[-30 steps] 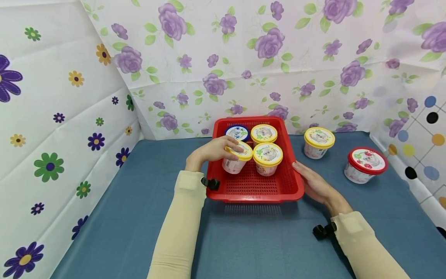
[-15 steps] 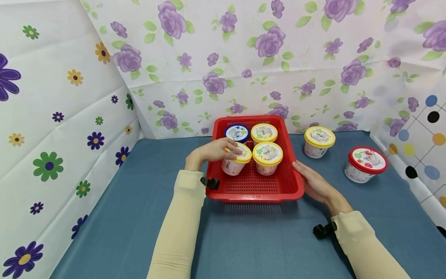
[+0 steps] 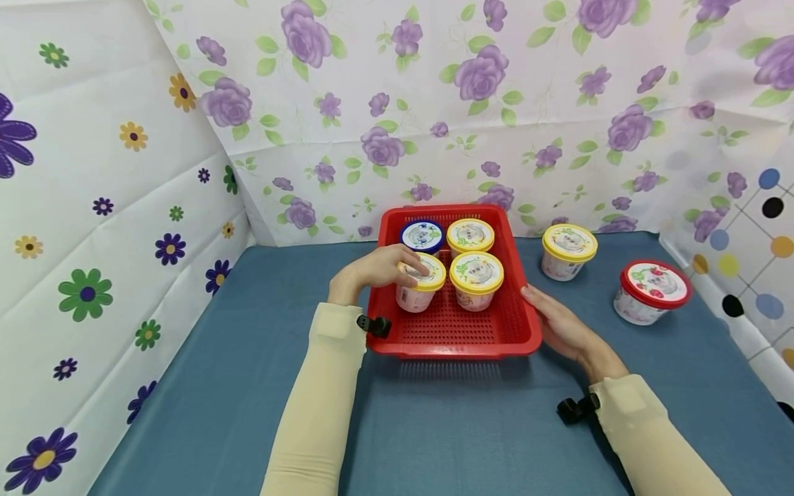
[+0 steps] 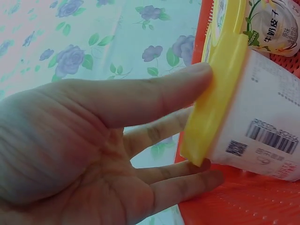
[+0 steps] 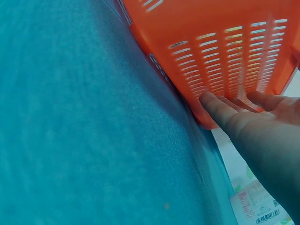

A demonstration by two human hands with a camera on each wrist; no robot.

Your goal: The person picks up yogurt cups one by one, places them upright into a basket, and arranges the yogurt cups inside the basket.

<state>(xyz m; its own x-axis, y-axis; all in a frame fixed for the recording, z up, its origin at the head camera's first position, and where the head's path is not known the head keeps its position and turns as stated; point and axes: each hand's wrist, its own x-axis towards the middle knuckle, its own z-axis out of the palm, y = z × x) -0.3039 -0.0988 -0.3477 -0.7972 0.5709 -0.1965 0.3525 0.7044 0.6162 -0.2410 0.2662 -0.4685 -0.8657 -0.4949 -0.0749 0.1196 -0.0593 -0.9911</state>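
Note:
My left hand (image 3: 380, 267) grips a white tub with a yellow lid (image 3: 414, 300) at the left of the red plastic basket (image 3: 459, 353). In the left wrist view the thumb (image 4: 187, 79) lies on the edge of the yellow lid (image 4: 213, 108), the other fingers spread around its far side. Three more tubs sit in the basket: one with a blue lid (image 3: 423, 236) and two with yellow lids, at the back (image 3: 470, 235) and beside the held one (image 3: 476, 272). My right hand (image 3: 567, 332) rests against the basket's right side, its extended fingers (image 5: 220, 110) touching the slotted outer wall.
Right of the basket, a yellow-lidded tub (image 3: 567, 252) and a wider red-lidded tub (image 3: 654, 293) stand on the blue tablecloth (image 3: 205, 386). Flower-patterned sheets (image 3: 347, 83) hang behind and to the left. Each wrist carries a small black camera.
The tub under my left hand has shifted slightly left and gone from a slight tilt to more upright. My right hand and the basket stay where they were.

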